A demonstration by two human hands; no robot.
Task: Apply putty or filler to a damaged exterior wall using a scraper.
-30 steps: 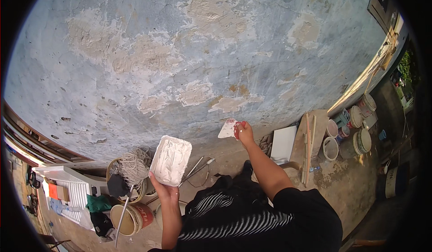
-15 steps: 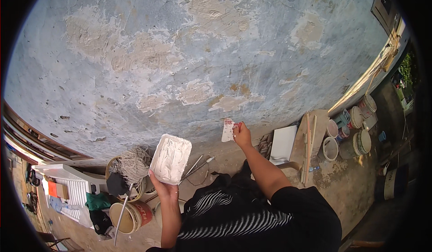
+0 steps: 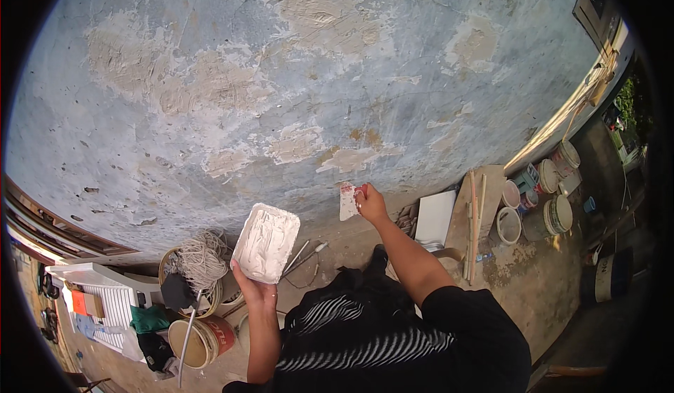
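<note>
My left hand [image 3: 254,287] holds up a white rectangular tray [image 3: 268,242] coated inside with creamy white filler. My right hand [image 3: 372,203] grips a putty knife [image 3: 348,200] with a red handle and a white-smeared blade, at the lower part of the weathered pale blue wall [image 3: 232,14]. Whether the blade touches the wall cannot be told. Beige filler patches [image 3: 330,14] of irregular shape cover parts of the wall above both hands.
At lower left are a coil of rope [image 3: 203,256], a bucket [image 3: 193,344] with a metal rod and a white slatted item [image 3: 112,302]. At right, a white panel [image 3: 434,217], a board with wooden sticks [image 3: 472,228] and several buckets [image 3: 558,214] line the wall's foot.
The putty knife has turned slightly, its blade now more upright. My hands, tray and knife sit a little further left in the picture, as does the whole scene, the view having shifted slightly.
</note>
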